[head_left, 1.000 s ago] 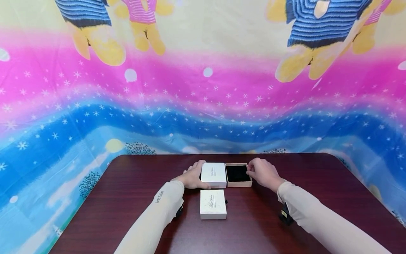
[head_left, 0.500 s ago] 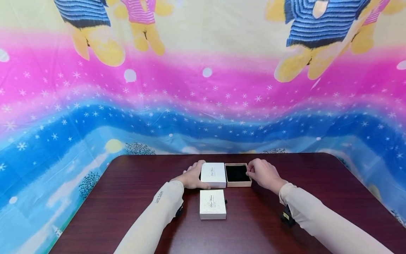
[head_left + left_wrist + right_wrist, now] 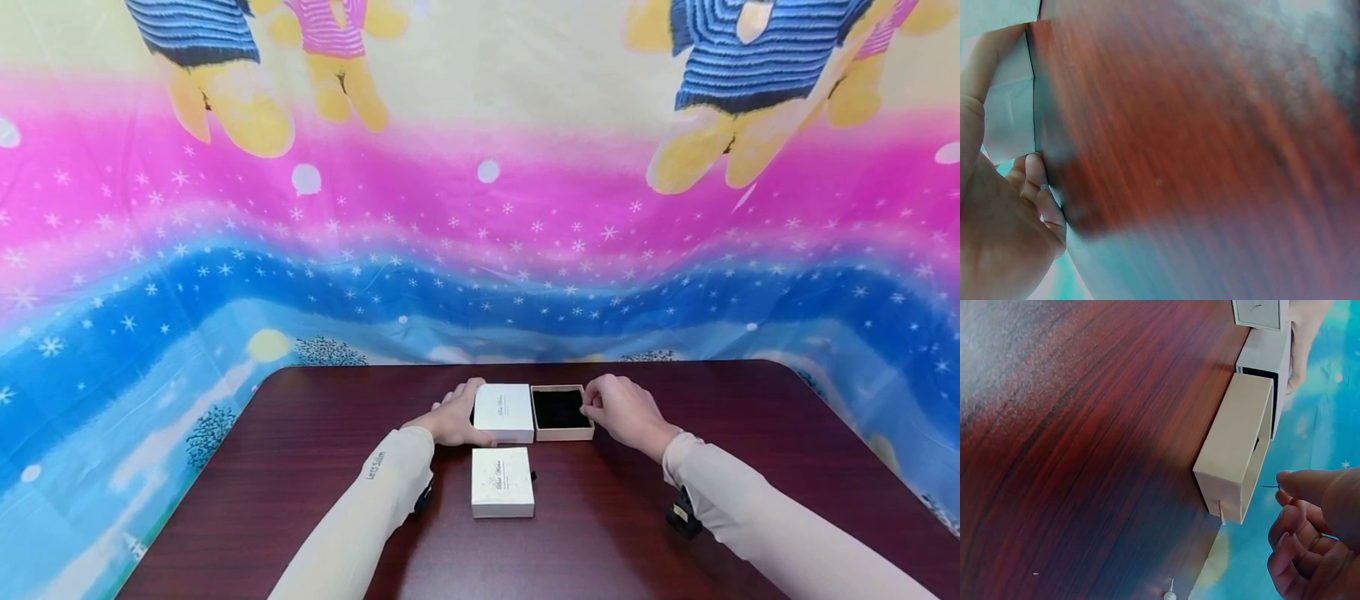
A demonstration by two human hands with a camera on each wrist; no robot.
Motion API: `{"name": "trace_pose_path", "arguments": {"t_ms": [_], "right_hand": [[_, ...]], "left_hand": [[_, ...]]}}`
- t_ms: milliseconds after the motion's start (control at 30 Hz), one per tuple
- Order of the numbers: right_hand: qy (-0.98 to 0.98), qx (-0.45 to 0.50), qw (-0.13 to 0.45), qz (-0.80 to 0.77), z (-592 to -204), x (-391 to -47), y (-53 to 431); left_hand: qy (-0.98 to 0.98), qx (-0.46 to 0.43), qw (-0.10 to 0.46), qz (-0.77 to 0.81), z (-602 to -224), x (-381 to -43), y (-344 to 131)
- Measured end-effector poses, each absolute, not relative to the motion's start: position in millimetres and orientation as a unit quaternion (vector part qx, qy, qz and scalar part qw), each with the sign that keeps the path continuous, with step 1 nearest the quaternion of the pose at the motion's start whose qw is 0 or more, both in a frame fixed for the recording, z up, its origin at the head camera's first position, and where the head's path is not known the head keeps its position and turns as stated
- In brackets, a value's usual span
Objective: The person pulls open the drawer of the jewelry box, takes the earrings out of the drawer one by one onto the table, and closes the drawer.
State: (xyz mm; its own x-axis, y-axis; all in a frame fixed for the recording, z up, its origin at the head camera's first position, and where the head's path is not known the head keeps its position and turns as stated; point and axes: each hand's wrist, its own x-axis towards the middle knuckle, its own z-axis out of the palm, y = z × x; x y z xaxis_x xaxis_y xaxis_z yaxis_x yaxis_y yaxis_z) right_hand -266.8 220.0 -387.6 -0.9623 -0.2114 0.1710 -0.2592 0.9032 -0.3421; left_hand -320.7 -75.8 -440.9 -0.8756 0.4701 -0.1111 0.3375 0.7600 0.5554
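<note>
My left hand (image 3: 452, 417) grips a white box sleeve (image 3: 504, 412) from the left, thumb on its near side and fingers on the far side. Against the sleeve's right end sits a beige drawer tray (image 3: 564, 431) with a black lining (image 3: 558, 408). Over the tray's right end is my right hand (image 3: 626, 410). Between its thumb and index finger, in the right wrist view, it pinches a thin dark pin-like piece (image 3: 1270, 486); what the fingertips cover is hidden. A small ribbon tab (image 3: 1222, 513) sticks out of the tray's end.
Nearer the person, a second white box (image 3: 502, 483) with a dark tab lies on the dark red table (image 3: 600, 533). A tiny pale ball with a thin pin (image 3: 1170, 594) shows low in the right wrist view. A patterned cloth (image 3: 487, 250) hangs behind.
</note>
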Motion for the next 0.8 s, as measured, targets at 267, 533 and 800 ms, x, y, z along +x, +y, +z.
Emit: {"name": "trace_pose_path", "arguments": {"t_ms": [267, 533, 800], "right_hand": [[-0.973, 0.118, 0.058, 0.189, -385.2, -263.0, 220.4], [-0.973, 0.117, 0.054, 0.191, -385.8, -259.2, 222.2], [-0.971, 0.124, 0.062, 0.194, -388.6, -254.8, 221.8]], "left_hand": [[0.929, 0.217, 0.124, 0.271, -447.3, -326.8, -76.0], [0.928, 0.214, 0.125, 0.280, -452.7, -330.5, -76.1], [0.929, 0.215, 0.127, 0.272, -445.9, -325.2, -76.5]]}}
